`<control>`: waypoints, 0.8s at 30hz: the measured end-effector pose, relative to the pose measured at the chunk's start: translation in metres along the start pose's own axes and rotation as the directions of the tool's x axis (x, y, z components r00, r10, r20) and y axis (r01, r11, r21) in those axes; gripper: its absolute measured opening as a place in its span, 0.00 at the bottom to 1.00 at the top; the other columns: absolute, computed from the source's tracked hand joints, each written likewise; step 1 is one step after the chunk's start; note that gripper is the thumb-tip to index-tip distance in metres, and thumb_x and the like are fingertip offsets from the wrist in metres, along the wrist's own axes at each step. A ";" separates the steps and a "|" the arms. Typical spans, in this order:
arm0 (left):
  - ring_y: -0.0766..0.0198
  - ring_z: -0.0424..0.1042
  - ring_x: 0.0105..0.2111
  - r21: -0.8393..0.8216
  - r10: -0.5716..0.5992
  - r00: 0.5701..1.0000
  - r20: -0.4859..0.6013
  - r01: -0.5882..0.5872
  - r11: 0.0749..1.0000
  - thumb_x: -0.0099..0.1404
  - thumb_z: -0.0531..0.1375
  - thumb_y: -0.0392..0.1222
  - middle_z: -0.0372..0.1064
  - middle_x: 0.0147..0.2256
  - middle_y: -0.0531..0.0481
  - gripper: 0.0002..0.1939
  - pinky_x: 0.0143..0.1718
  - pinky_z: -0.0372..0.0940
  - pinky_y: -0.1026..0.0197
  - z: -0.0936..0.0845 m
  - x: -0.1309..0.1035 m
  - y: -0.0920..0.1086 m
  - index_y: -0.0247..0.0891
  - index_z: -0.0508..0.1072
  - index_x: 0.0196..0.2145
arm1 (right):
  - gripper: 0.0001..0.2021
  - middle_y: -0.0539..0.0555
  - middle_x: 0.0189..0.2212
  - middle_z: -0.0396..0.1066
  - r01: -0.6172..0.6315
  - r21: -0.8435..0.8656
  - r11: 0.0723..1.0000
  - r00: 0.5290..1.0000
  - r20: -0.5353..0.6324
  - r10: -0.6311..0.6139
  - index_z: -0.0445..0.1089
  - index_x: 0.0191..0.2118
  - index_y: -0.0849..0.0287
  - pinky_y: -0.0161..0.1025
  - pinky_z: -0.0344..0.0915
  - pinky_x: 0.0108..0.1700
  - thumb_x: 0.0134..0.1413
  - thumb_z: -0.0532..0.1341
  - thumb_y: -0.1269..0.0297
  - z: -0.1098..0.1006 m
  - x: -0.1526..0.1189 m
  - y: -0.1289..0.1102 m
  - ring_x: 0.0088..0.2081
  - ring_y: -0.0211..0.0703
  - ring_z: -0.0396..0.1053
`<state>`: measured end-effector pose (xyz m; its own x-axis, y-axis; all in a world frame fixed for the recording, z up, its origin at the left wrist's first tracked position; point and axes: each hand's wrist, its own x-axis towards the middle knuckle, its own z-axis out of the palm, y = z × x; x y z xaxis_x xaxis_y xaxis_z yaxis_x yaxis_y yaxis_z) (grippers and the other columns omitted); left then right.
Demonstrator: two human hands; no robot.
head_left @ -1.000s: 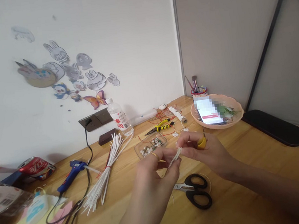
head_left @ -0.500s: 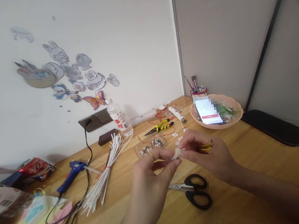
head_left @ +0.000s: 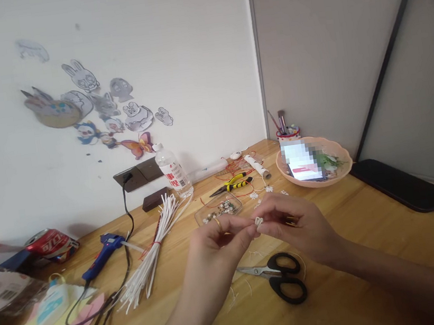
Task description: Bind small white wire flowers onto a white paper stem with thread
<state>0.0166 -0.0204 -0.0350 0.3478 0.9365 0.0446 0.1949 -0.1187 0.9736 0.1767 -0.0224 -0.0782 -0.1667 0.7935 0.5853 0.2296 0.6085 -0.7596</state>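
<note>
- The left hand (head_left: 212, 248) pinches a small looped white cord (head_left: 259, 222), its grip clamped on one side (a ring sits on one finger).
- The right hand (head_left: 305, 223) has its grip clamped on the other side of that cord, thumb and forefinger nearly meeting the left fingertips (something yellow shows by its curled fingers, too hidden to name).
- The cord is held up just beyond the scissors (head_left: 270, 271), which lie with blades slightly apart (black handles toward the right) on the wooden tabletop (head_left: 351, 209).
- Beyond the scissors are a clear tray (head_left: 239, 208) of beads and the yellow-and-black pliers (head_left: 239, 183).
- Left of the scissors lie a tied bundle of white strips (head_left: 156, 245) and a blue glue gun (head_left: 102, 257).
- Beyond and right of the scissors, a phone (head_left: 301, 164) rests in a pink bowl (head_left: 316, 183) (its screen partly blurred).
</note>
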 end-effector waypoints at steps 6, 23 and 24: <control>0.68 0.67 0.28 -0.007 0.007 1.000 0.019 -0.007 1.000 0.54 0.59 0.40 0.71 0.25 0.54 0.05 0.31 0.60 0.67 -0.001 0.002 -0.003 0.37 0.73 0.26 | 0.01 0.47 0.24 0.61 -0.018 -0.012 1.000 1.000 -0.002 0.018 0.67 0.30 0.58 0.32 0.53 0.26 0.49 0.59 0.70 0.001 0.001 0.002 0.25 0.33 0.57; 0.68 0.65 0.27 -0.027 0.005 1.000 0.027 -0.004 1.000 0.55 0.58 0.39 0.69 0.25 0.53 0.05 0.30 0.60 0.66 -0.002 0.008 -0.013 0.36 0.72 0.29 | 0.08 0.47 0.22 0.60 -0.080 0.016 0.997 0.991 0.107 0.078 0.65 0.25 0.60 0.31 0.53 0.27 0.53 0.54 0.68 0.005 0.002 0.006 0.25 0.33 0.57; 0.68 0.65 0.27 -0.023 0.006 1.000 0.025 -0.006 1.000 0.55 0.58 0.39 0.69 0.25 0.52 0.05 0.30 0.60 0.65 -0.002 0.007 -0.013 0.36 0.73 0.29 | 0.08 0.47 0.22 0.60 -0.085 0.019 0.996 0.991 0.101 0.082 0.65 0.25 0.60 0.31 0.53 0.28 0.53 0.54 0.68 0.005 0.002 0.006 0.26 0.33 0.57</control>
<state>0.0147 -0.0114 -0.0466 0.3721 0.9271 0.0449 0.1721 -0.1165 0.9782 0.1733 -0.0167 -0.0831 -0.2431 0.8376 0.4892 0.2250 0.5392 -0.8116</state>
